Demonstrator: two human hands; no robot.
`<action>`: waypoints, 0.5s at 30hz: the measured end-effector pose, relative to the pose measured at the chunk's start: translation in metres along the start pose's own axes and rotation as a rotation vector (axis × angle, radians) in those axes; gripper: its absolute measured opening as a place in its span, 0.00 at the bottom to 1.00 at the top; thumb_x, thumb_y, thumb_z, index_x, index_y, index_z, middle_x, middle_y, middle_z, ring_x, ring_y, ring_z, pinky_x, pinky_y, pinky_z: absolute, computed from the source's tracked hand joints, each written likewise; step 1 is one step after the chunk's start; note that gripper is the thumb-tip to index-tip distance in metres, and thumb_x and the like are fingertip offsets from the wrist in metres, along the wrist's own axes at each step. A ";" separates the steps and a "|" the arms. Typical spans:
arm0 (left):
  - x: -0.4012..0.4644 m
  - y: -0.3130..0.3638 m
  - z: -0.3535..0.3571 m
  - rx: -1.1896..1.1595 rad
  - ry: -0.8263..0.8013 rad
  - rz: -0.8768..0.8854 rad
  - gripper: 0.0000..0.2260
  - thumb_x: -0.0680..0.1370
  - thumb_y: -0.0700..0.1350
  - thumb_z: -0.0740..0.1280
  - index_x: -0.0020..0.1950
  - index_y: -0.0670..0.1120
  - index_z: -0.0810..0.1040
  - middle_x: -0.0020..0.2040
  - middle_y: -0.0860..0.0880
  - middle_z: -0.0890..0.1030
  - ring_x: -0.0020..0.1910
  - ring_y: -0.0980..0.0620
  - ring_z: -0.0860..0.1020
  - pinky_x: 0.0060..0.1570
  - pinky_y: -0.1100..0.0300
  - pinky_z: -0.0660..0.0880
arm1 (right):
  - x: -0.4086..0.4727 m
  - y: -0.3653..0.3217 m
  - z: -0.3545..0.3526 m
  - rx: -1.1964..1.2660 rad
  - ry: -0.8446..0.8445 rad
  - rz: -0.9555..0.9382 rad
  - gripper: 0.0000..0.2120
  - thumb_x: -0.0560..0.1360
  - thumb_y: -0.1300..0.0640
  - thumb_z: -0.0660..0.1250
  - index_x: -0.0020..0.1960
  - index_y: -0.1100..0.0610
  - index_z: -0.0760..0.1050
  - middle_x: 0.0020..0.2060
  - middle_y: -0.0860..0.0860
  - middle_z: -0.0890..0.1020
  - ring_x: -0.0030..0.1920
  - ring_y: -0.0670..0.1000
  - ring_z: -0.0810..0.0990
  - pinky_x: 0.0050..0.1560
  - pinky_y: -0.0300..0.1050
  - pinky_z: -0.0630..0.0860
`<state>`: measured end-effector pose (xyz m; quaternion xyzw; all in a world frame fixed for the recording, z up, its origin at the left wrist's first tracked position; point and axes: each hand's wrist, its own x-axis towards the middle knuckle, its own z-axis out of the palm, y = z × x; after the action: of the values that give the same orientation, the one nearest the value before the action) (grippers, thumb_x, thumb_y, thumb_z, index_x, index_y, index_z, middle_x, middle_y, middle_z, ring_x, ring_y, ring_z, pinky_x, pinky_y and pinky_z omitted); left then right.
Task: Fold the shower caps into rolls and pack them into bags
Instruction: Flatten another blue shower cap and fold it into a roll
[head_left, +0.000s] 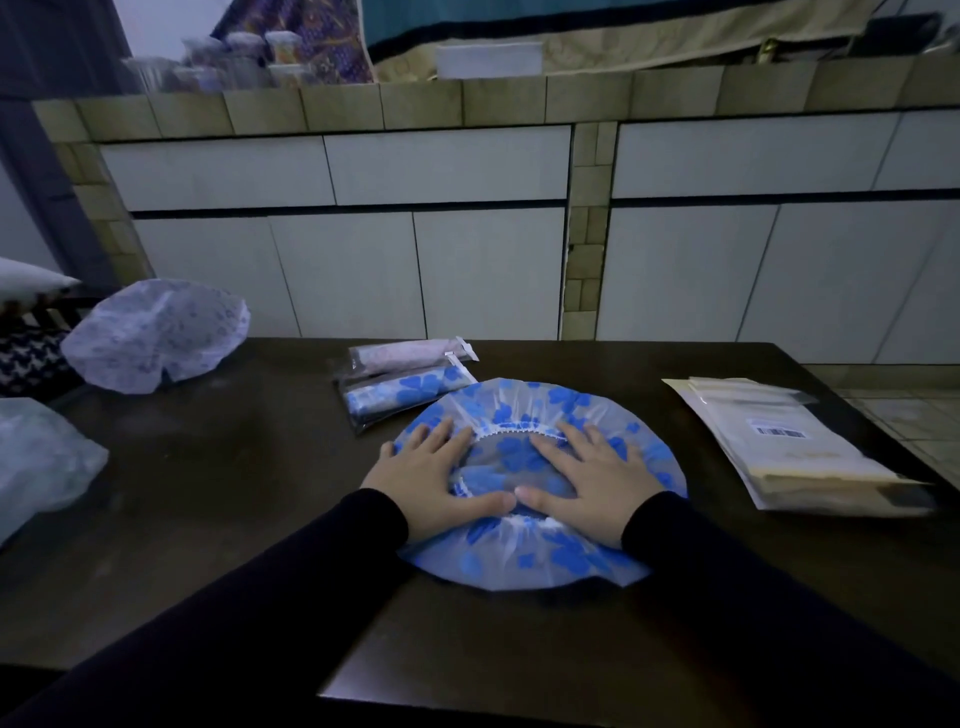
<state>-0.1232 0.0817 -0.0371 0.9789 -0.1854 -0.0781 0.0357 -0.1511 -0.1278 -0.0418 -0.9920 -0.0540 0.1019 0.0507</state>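
Observation:
A clear shower cap with blue flowers (540, 566) lies spread flat on the dark table (218, 499), its elastic opening facing up. My left hand (436, 478) and my right hand (587, 483) press flat on it, palms down, fingers apart, thumbs nearly touching over the opening. Just behind the cap lie two packed bags: one with a blue-flowered roll (400, 392), one with a pale pink roll (405, 353). A stack of flat empty bags (789, 447) with a barcode label sits to the right.
A pale patterned shower cap (156, 332) rests puffed up at the table's far left corner. Another translucent cap or plastic (36, 457) lies at the left edge. White cabinet doors (415, 270) under a tiled counter stand behind the table.

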 end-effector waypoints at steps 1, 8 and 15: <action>0.001 -0.001 0.000 -0.006 -0.001 -0.006 0.48 0.64 0.79 0.51 0.77 0.57 0.45 0.78 0.53 0.45 0.77 0.50 0.46 0.72 0.43 0.46 | 0.001 0.002 0.000 -0.001 -0.016 0.014 0.42 0.68 0.22 0.45 0.76 0.39 0.40 0.77 0.48 0.41 0.77 0.52 0.40 0.73 0.63 0.41; 0.001 -0.001 -0.008 -0.031 -0.039 0.014 0.45 0.66 0.77 0.51 0.77 0.57 0.47 0.78 0.54 0.46 0.77 0.51 0.47 0.72 0.44 0.45 | 0.002 0.003 -0.004 0.004 -0.013 0.025 0.42 0.69 0.23 0.46 0.77 0.40 0.42 0.78 0.48 0.43 0.77 0.52 0.42 0.74 0.61 0.43; 0.001 -0.010 -0.022 -0.262 0.286 0.158 0.32 0.67 0.76 0.54 0.58 0.56 0.77 0.57 0.58 0.78 0.54 0.60 0.75 0.56 0.57 0.73 | -0.008 -0.004 -0.019 0.163 0.341 -0.227 0.27 0.73 0.30 0.56 0.64 0.43 0.71 0.63 0.44 0.71 0.64 0.44 0.67 0.65 0.47 0.67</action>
<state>-0.1151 0.0919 -0.0163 0.9494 -0.2430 0.0412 0.1948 -0.1556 -0.1265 -0.0214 -0.9750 -0.1475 -0.0698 0.1505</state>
